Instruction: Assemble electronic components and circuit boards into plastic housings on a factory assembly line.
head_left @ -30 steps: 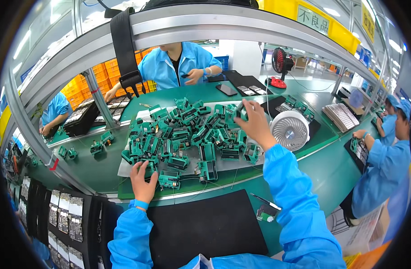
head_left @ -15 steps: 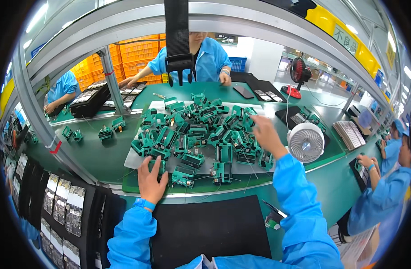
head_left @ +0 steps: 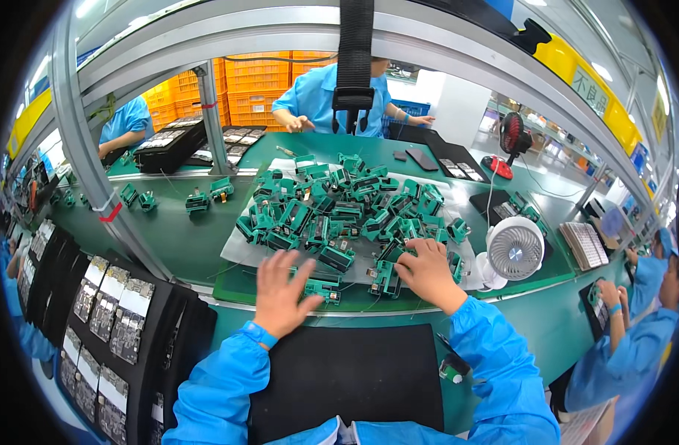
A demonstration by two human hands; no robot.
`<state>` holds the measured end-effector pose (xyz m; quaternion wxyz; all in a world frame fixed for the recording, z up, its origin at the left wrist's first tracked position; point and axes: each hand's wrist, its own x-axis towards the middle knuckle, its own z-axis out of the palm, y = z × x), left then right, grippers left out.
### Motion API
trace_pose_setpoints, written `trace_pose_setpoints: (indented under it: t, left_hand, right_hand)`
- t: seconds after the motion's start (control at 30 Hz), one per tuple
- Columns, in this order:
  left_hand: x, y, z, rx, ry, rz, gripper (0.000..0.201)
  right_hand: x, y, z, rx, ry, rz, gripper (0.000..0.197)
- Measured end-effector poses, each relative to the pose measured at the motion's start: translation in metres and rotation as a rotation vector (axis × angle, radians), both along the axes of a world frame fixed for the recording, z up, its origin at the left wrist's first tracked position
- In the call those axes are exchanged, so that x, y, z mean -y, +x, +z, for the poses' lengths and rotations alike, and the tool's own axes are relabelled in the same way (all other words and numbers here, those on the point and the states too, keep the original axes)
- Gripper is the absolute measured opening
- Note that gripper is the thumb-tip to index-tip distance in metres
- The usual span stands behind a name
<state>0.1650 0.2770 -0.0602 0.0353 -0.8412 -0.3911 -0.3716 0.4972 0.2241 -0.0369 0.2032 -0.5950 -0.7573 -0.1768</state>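
A heap of small green plastic clamp fixtures (head_left: 347,210) with metal parts lies on a white sheet (head_left: 243,251) in front of me. At its near right edge, my right hand (head_left: 433,276) has bent fingers and thumb closed against a green fixture (head_left: 386,279); the fingertips are partly hidden. My left hand (head_left: 282,293), blurred by motion, hovers at the near left edge of the heap. Its fingers are spread with nothing between them, close to another fixture (head_left: 325,289). Between my forearms lies a black mat (head_left: 347,378).
Circuit boards (head_left: 132,319) sit in stacked black trays at left. A white fan (head_left: 514,248) stands right of the heap. Beside my right sleeve is a small green-and-white container (head_left: 454,368). A metal frame post (head_left: 102,178) rises at left. Co-workers sit across and at right.
My left hand has lifted off the heap's left edge and moved right. My right hand has come down and nearer, to the front fixtures. The view has shifted; the co-worker opposite has moved both hands.
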Motion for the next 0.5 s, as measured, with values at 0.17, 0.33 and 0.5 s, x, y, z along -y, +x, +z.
trace_pose_setpoints:
  t: [0.17, 0.33, 0.5]
  left_hand:
    - [0.005, 0.022, -0.005, -0.198, -0.023, -0.229, 0.069]
    - [-0.004, 0.017, -0.008, -0.184, -0.012, -0.265, 0.061]
    - [-0.017, 0.02, 0.003, -0.061, 0.016, -0.158, 0.062]
  right_hand:
    - [0.009, -0.035, 0.009, -0.009, 0.015, 0.098, 0.055]
    - [0.007, -0.042, 0.009, 0.109, -0.175, 0.232, 0.087]
    - [-0.023, -0.048, 0.013, 0.045, -0.087, 0.21, 0.086]
